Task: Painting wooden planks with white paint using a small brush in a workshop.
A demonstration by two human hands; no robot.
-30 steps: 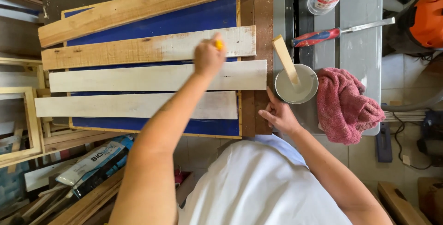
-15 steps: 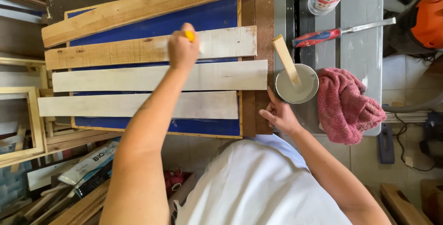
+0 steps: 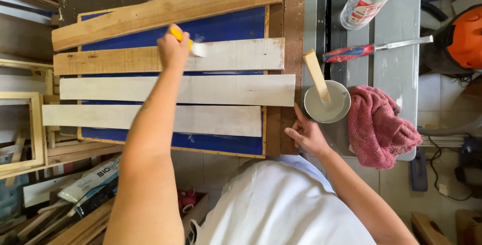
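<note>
While fingers (image 3: 173, 44) clasp it, brush (image 3: 188, 44) touches plank (image 3: 231, 55).

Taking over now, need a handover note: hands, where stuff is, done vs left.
Left hand: grip shut on the brush, bristles on the second plank.
Right hand: open, resting on the board edge beside the paint cup, which has a stir stick in it.
Done: two lower planks white; second plank white on its right part.
Left: second plank's bare left part, top plank unpainted.
</note>
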